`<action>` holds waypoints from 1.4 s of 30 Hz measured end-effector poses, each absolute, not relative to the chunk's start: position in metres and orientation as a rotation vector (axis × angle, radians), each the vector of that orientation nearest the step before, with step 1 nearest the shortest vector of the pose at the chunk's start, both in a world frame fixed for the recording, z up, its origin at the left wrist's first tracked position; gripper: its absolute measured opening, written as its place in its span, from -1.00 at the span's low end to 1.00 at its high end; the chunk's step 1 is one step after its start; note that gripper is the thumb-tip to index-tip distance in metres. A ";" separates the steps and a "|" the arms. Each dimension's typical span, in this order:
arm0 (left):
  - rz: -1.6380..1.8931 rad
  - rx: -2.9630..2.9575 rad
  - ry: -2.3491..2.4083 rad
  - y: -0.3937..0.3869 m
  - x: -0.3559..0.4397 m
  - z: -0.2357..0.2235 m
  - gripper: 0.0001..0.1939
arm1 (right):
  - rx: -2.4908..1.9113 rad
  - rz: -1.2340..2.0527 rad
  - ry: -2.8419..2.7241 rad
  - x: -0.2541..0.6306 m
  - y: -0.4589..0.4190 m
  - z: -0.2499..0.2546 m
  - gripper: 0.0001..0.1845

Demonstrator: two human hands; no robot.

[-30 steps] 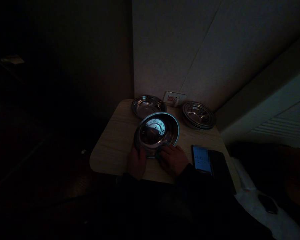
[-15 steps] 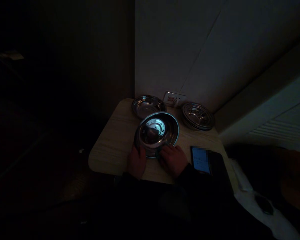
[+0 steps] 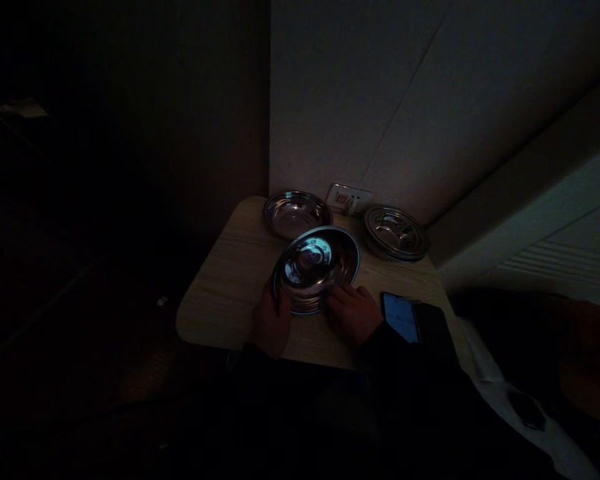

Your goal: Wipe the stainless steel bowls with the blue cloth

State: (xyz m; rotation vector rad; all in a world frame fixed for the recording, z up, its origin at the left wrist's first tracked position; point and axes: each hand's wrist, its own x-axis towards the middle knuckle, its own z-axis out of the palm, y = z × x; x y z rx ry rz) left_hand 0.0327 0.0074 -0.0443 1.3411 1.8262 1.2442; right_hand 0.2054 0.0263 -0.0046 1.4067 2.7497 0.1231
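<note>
A shiny metal basin (image 3: 337, 267) is tilted toward me above the front middle of the small table. My left hand (image 3: 271, 323) grips its near left rim, with the thumb on the inner side. At the near right rim, my right hand (image 3: 349, 313) is closed, its fingers bent over the edge and pressing a small, dark greenish pad (image 3: 325, 298) against the metal. Whether that pad is cloth or sponge, I cannot tell in this dim light. Bluish light reflects off the basin's bottom.
Behind the basin lies a shallow metal dish (image 3: 296, 215). Several stacked metal dishes (image 3: 397, 233) stand at the back right, near a wall socket (image 3: 349, 198). A lit phone (image 3: 401, 318) rests on the wood-patterned table (image 3: 220, 293) beside my right forearm. Walls close off the back.
The basin has shifted slightly right and its tilt has changed a little. My right hand has slid a short way right along the near rim. My left hand keeps its grip.
</note>
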 end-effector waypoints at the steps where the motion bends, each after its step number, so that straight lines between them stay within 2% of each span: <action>1: 1.266 1.335 1.812 0.007 0.033 -0.044 -0.60 | 1.421 0.113 2.753 0.203 0.026 -0.005 -0.88; 5: 1.285 1.318 1.758 0.006 0.035 -0.042 -0.52 | 1.459 0.034 2.776 0.200 0.024 -0.011 -0.89; 8: 1.161 1.345 1.786 0.005 0.038 -0.043 -0.45 | 1.477 -0.043 2.811 0.202 0.025 -0.016 -0.86; 13: 0.986 1.368 1.843 0.006 0.038 -0.042 -0.58 | 1.404 -0.177 2.848 0.213 0.029 -0.010 -0.80; 16: 1.008 1.346 1.873 0.008 0.036 -0.042 -0.62 | 1.418 -0.068 2.780 0.222 0.031 -0.001 -0.77; 21: 1.074 1.354 1.941 0.011 0.034 -0.045 -0.70 | 1.330 0.067 2.799 0.213 0.029 0.000 -0.83; 27: 1.097 1.361 1.995 0.012 0.033 -0.048 -0.70 | 1.327 -0.020 2.914 0.183 0.022 -0.012 -0.87; 42: 1.102 1.353 1.996 0.012 0.033 -0.047 -0.70 | 1.467 -0.144 2.886 0.188 0.022 -0.013 -0.84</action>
